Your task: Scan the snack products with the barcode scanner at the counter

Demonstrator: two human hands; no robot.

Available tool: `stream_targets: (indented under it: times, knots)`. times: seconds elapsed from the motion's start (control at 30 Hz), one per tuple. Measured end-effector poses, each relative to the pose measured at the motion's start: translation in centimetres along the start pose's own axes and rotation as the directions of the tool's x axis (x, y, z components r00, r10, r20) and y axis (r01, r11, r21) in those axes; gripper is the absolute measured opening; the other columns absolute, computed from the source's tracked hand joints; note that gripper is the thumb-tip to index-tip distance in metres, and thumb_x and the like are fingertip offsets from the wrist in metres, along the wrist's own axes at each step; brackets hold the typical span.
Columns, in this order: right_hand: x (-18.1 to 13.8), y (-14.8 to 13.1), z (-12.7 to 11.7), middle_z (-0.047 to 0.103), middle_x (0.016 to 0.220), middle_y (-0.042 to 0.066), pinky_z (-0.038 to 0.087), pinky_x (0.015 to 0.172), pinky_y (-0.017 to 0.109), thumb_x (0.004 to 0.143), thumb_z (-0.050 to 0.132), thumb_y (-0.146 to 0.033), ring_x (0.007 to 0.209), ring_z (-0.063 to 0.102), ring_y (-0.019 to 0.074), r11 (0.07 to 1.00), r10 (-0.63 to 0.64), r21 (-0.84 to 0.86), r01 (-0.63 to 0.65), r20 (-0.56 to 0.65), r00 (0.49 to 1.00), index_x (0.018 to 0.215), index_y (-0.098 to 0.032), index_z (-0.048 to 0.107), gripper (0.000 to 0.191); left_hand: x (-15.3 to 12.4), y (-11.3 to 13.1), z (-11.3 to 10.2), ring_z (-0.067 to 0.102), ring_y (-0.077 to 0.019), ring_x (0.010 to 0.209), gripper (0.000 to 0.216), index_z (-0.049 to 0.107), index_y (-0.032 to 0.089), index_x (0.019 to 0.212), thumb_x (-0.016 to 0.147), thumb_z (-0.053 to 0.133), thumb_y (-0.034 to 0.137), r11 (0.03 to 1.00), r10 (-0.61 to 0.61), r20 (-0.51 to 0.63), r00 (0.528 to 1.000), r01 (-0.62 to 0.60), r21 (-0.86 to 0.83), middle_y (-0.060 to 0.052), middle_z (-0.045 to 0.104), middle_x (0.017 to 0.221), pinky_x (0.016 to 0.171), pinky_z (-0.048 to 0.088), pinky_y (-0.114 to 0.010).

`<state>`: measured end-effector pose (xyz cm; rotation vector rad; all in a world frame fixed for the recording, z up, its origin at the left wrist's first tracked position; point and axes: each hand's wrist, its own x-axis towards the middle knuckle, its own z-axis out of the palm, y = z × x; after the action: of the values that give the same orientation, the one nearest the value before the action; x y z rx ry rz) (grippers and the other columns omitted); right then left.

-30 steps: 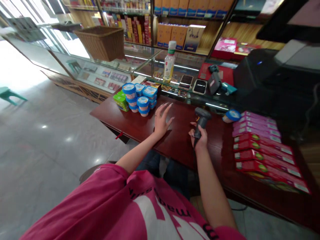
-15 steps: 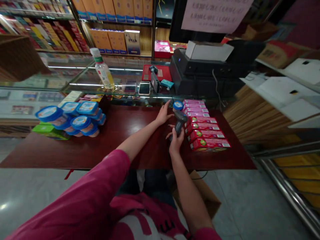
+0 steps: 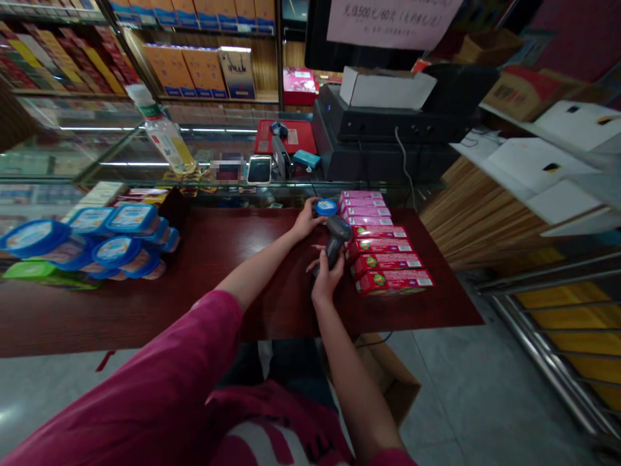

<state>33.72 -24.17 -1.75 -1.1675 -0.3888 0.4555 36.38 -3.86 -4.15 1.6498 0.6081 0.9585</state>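
My right hand (image 3: 328, 275) is wrapped round the handle of a dark grey barcode scanner (image 3: 336, 241), its head tilted up over the counter. Just beyond it, my left hand (image 3: 307, 219) is closed round the left side of a small round tub (image 3: 326, 207) with a blue lid; the fingers' far side is partly hidden. Right beside the tub lie pink boxes (image 3: 366, 202) in a stack of rows. Nearer to me, red boxes (image 3: 391, 261) with barcodes on them continue the line, close to the scanner's right side.
On the left of the brown counter (image 3: 213, 272) stand several blue-lidded tubs (image 3: 116, 251) above a green pack (image 3: 46, 274). A drink bottle (image 3: 167, 142), a phone (image 3: 259, 169) and a red box (image 3: 303, 137) rest on the glass case behind. A black register (image 3: 369, 123) stands at the back right.
My left hand has gone from open fingers near the tub to closing on it. The right hand still holds the scanner. The whole view has shifted slightly.
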Motion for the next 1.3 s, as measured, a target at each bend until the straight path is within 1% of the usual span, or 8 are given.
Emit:
stream_targets:
  times: [0.13, 0.23, 0.4, 0.53, 0.7, 0.93, 1.17, 1.3]
  knots:
    - [-0.1, -0.6, 0.1, 0.076, 0.101, 0.003, 0.045, 0.041, 0.024, 0.086, 0.072, -0.044, 0.042, 0.053, 0.0069, 0.998, 0.032, 0.048, -0.033, 0.025, 0.999, 0.117, -0.024, 0.055, 0.04, -4.1, 1.3, -4.5, 0.069, -0.0243, 0.109, 0.06, 0.062, 0.017, 0.137, 0.081, 0.083, 0.026, 1.0, 0.015, -0.046, 0.999, -0.014, 0.014, -0.011, 0.072, 0.126, 0.109, 0.05, -0.04]
    - [-0.3, -0.8, 0.0, 0.076, 0.097, 0.001, 0.044, 0.04, 0.023, 0.084, 0.075, -0.042, 0.041, 0.053, 0.0064, 0.996, 0.055, 0.065, -0.067, 0.164, 0.985, 0.108, -0.024, 0.058, 0.034, -6.7, 2.6, -7.3, 0.069, -0.0218, 0.103, 0.06, 0.061, 0.021, 0.141, 0.086, 0.08, 0.035, 0.998, -0.025, -0.095, 0.995, 0.019, -0.064, -0.008, 0.073, 0.124, 0.109, 0.051, -0.041]
    - [-1.1, -1.3, -0.3, 0.079, 0.099, 0.002, 0.045, 0.039, 0.023, 0.085, 0.077, -0.042, 0.041, 0.056, 0.0074, 0.988, 0.122, 0.033, -0.151, 0.436, 0.892, 0.105, -0.022, 0.062, 0.032, -10.6, 4.4, -11.4, 0.072, -0.0203, 0.106, 0.063, 0.05, 0.032, 0.15, 0.093, 0.076, 0.037, 0.854, -0.271, -0.149, 0.951, 0.167, -0.492, -0.007, 0.067, 0.138, 0.104, 0.057, -0.046]
    - [-2.2, -1.2, 0.9, 0.08, 0.101, 0.004, 0.043, 0.037, 0.023, 0.084, 0.077, -0.041, 0.04, 0.054, 0.0072, 0.977, 0.152, 0.046, -0.206, 0.526, 0.837, 0.102, -0.021, 0.063, 0.03, -13.9, 5.4, -15.8, 0.074, -0.0204, 0.108, 0.037, 0.065, 0.019, 0.127, 0.096, 0.074, 0.038, 0.663, -0.443, -0.118, 0.889, 0.236, -0.711, -0.011, 0.074, 0.122, 0.109, 0.056, -0.042]
    - [-5.8, -0.2, 4.4, 0.079, 0.105, 0.005, 0.04, 0.036, 0.023, 0.088, 0.071, -0.044, 0.039, 0.049, 0.0054, 0.932, 0.204, 0.116, -0.343, 0.615, 0.761, 0.097, -0.021, 0.064, 0.025, -16.9, 6.1, -20.1, 0.073, -0.0182, 0.108, 0.025, 0.07, 0.018, 0.108, 0.095, 0.076, 0.038, 0.673, -0.425, -0.231, 0.875, 0.135, -0.727, -0.008, 0.077, 0.11, 0.107, 0.056, -0.034]
    - [-8.9, -0.8, 5.6, 0.079, 0.1, 0.004, 0.043, 0.036, 0.024, 0.085, 0.077, -0.042, 0.04, 0.055, 0.0081, 0.947, 0.238, -0.037, -0.319, 0.746, 0.622, 0.104, -0.021, 0.068, 0.029, -18.7, 5.8, -21.4, 0.069, -0.0185, 0.12, 0.033, 0.069, 0.023, 0.12, 0.096, 0.072, 0.045, 0.793, -0.362, -0.405, 0.84, 0.049, -0.607, -0.008, 0.073, 0.13, 0.104, 0.055, -0.033]
    - [-8.8, -0.7, 5.4, 0.08, 0.106, 0.004, 0.043, 0.035, 0.023, 0.084, 0.079, -0.042, 0.04, 0.054, 0.0074, 0.954, 0.241, -0.053, -0.295, 0.723, 0.648, 0.112, -0.022, 0.067, 0.037, -18.5, 6.0, -20.6, 0.069, -0.022, 0.122, 0.049, 0.068, 0.025, 0.135, 0.09, 0.079, 0.041, 0.809, -0.348, -0.378, 0.858, 0.07, -0.584, -0.007, 0.073, 0.132, 0.103, 0.055, -0.033]
    - [-8.9, -1.0, 5.5, 0.08, 0.098, 0.004, 0.044, 0.034, 0.023, 0.083, 0.079, -0.041, 0.039, 0.053, 0.0074, 0.953, 0.257, -0.082, -0.292, 0.73, 0.634, 0.104, -0.021, 0.069, 0.03, -18.5, 6.2, -20.3, 0.071, -0.0216, 0.118, 0.046, 0.071, 0.025, 0.133, 0.09, 0.079, 0.039, 0.82, -0.33, -0.383, 0.863, 0.061, -0.569, -0.006, 0.075, 0.13, 0.101, 0.056, -0.031]
